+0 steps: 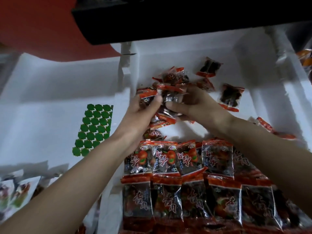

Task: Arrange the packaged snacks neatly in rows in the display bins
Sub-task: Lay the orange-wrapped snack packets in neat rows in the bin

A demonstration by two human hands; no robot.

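Green sticker sheet lying in the left bin, left hand and right hand both curled round one bunch of snack packets — held over the middle bin, rows of packets below, loose packets at right.

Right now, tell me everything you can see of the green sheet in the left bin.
The green sheet is a flat, slanted rectangle of scalloped dark green discs in tight rows, pale yellow showing between them. Whether card or stickers is unclear. It lies on the white floor of the left bin, near the divider; nothing sits on it, and the left forearm passes beside its lower right edge.
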